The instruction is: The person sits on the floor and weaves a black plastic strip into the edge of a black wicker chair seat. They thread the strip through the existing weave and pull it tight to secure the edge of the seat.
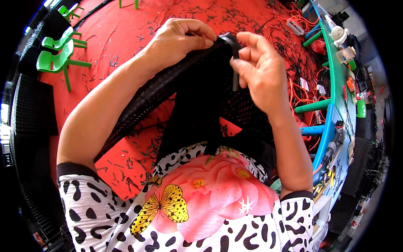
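Note:
A black woven piece of furniture (pixel 145 90) with a rounded, strip-wrapped edge lies across my lap. At its far corner a flat black strip (pixel 236 80) bends over the edge, and its loose end hangs down. My left hand (pixel 178 42) is closed in a pinch at that corner, thumb and forefinger together at the strip's near side. My right hand (pixel 260 69) has curled fingers, with the strip between thumb and fingertips. What lies under the left fingertips is hidden.
Black strip offcuts litter the red floor covering (pixel 126 17). Green plastic chairs (pixel 58 59) stand at the left beside black woven panels (pixel 33 105). Along the right runs a green and blue workbench (pixel 336 96) bearing tools and a power drill (pixel 331 149); orange cables (pixel 300 94) tangle beneath it.

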`<state>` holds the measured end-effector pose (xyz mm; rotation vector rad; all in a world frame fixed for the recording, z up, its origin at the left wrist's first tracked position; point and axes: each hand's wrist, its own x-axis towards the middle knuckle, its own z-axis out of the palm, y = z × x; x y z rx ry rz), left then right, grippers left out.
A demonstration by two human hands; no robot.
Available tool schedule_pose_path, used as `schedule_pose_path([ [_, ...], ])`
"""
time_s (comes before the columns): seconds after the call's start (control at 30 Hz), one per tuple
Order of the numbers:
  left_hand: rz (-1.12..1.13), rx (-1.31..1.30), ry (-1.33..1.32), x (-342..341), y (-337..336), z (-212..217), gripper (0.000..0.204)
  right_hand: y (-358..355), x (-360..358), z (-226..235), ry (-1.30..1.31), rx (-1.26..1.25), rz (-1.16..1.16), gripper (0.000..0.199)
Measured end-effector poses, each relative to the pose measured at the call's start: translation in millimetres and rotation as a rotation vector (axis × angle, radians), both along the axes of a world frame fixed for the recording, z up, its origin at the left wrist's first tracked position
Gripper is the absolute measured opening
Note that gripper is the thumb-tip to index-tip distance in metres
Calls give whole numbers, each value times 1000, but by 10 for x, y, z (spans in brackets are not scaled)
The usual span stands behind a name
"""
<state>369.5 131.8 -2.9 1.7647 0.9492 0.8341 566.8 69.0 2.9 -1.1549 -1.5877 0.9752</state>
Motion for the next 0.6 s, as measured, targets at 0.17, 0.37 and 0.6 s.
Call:
schedule_pose_path([
  [0.17,-180,-75,1,-91,-58,134,29,-254,91,-76,-107,7,52,41],
  [0.37,-13,-77,-120,5,-391,-10,46,-474,176,-130,-56,46,51,40],
  [0.6,46,-258,-295,25,-625,-26,54,-579,252,-336,-98,309,130,40],
])
